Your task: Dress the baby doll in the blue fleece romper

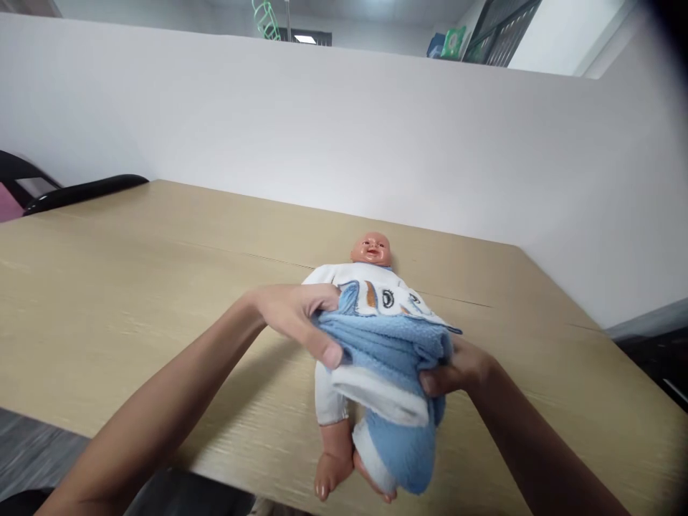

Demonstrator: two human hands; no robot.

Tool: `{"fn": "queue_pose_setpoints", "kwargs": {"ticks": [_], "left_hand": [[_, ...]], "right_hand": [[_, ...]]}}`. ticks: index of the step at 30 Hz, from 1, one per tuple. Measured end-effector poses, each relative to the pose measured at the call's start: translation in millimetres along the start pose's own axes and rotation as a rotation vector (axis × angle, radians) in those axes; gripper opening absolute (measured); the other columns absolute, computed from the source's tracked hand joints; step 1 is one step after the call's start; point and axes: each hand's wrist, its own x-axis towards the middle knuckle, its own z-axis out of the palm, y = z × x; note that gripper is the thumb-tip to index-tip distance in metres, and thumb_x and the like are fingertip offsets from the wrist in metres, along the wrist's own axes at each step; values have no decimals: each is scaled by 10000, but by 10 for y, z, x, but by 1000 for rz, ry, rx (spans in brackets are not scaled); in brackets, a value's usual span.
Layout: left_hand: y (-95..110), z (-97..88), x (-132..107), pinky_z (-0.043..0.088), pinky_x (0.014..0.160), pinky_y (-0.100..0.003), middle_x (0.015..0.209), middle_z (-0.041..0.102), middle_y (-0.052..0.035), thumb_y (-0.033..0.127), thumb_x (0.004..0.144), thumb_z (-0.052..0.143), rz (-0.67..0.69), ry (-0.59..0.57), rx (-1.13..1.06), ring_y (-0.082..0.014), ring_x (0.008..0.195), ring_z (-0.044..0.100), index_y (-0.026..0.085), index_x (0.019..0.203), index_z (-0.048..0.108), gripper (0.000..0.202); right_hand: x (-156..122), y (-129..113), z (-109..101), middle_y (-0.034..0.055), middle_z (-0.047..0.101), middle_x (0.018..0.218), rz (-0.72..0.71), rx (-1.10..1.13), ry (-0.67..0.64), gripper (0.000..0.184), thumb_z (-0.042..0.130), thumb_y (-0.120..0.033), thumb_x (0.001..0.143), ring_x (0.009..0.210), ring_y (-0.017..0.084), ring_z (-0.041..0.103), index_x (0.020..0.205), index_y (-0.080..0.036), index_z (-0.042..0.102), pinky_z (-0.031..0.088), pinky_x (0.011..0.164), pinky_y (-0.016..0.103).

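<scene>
A baby doll (pixel 373 250) lies on its back on the wooden table, head toward the wall, in a white long-sleeved outfit (pixel 329 398). Over its belly and legs is a blue fleece baby garment (pixel 381 344) with white trim and an embroidered white panel at the top. My left hand (pixel 301 319) grips the garment's left side, thumb in front and fingers partly hidden in the fabric. On the opposite side my right hand (pixel 456 369) closes on the bunched cloth, its thumb showing. One blue leg with a white cuff covers most of the doll's right-hand foot; the other foot is bare.
The wooden table (pixel 134 287) reaches back to a white partition wall (pixel 301 129). A black chair (pixel 86 193) stands at the far left, and dark objects (pixel 656 351) are beside the right edge. Beyond the partition is a green package (pixel 454 43).
</scene>
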Motion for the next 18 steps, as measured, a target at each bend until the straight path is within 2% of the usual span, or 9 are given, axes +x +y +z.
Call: {"fn": "queue_pose_setpoints", "kwargs": {"ticks": [1,3,6,8,10,12,14,16,18], "left_hand": [[-24,39,-40,551,533,-290,582,609,-24,650,659,919,-12,-13,-24,-206,599,609,193,691,712,503],[-94,135,-136,582,614,-304,613,630,-27,642,689,903,-29,-65,-56,-221,664,636,188,742,720,492],[-212,358,-288,579,704,-301,670,633,-22,614,748,874,17,35,-123,-204,716,630,166,774,702,480],[-268,570,-378,565,751,-284,778,668,-27,579,778,866,75,161,-195,-189,775,630,157,861,711,458],[-289,824,-452,552,786,-266,866,691,-32,541,836,834,121,285,-287,-171,811,633,156,929,715,413],[-281,1096,-508,542,810,-257,877,699,-31,500,902,782,116,358,-370,-159,812,640,158,930,713,350],[-263,1357,-549,542,830,-259,862,710,-34,457,911,777,88,407,-406,-173,846,661,162,933,712,303],[-263,1583,-576,552,891,-286,957,744,-50,405,831,852,46,458,-403,-217,963,688,176,1039,714,339],[-291,1757,-590,559,954,-328,1113,759,-67,365,748,910,-39,517,-375,-263,1080,692,201,1191,688,522]], "right_hand": [[-30,20,22,94,778,1257,5,21,16,719,888,-644,725,1298,364,674,1286,-210,766,510,1154,488],[-97,52,98,89,774,1283,13,15,82,667,842,-644,790,1292,354,678,1301,-224,759,518,1144,492],[-182,57,284,86,749,1352,36,-107,197,572,772,-622,886,1311,339,658,1322,-251,751,490,1171,512],[-218,23,433,92,741,1364,26,-157,261,548,731,-617,929,1317,327,649,1338,-253,736,486,1173,503],[-250,-26,581,104,756,1307,-10,-93,233,613,758,-636,896,1259,322,678,1353,-230,712,550,1091,462],[-292,-61,711,100,778,1200,-31,-7,126,678,846,-613,812,1126,305,727,1336,-206,705,608,955,398],[-352,-53,821,69,785,1099,-14,-35,100,609,905,-509,765,978,260,742,1264,-211,723,616,844,342],[-419,-3,912,34,769,986,17,-186,229,412,896,-392,772,840,209,706,1111,-212,746,590,748,297],[-471,62,987,12,727,869,36,-355,382,274,873,-331,758,740,177,636,951,-200,728,538,651,269]]}}
